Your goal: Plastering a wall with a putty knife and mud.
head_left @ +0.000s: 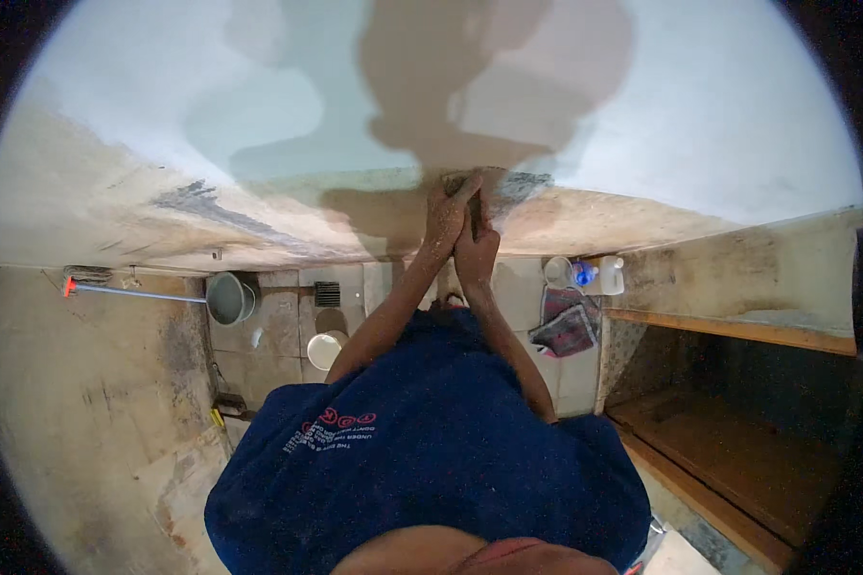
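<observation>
My left hand [442,219] and my right hand [478,253] are close together in front of me, at the height of the wall's worn band. Both are closed, with their fingers bent around something dark and narrow between them. Its kind is too small and shadowed to make out. Past the fingertips lies the wall [719,105], pale and smooth higher up. Lower down it is stained beige, and a dark grey patch [527,185] shows just right of my hands. Shadows of my head and arms fall across the surface.
On the tiled floor at left stand a grey bucket [228,299] and a white tub [326,351], near a drain grate [327,293]. A long-handled brush [139,290] leans at far left. To the right are a cloth [568,331], a white jug [611,276] and a wood-edged shelf [738,330].
</observation>
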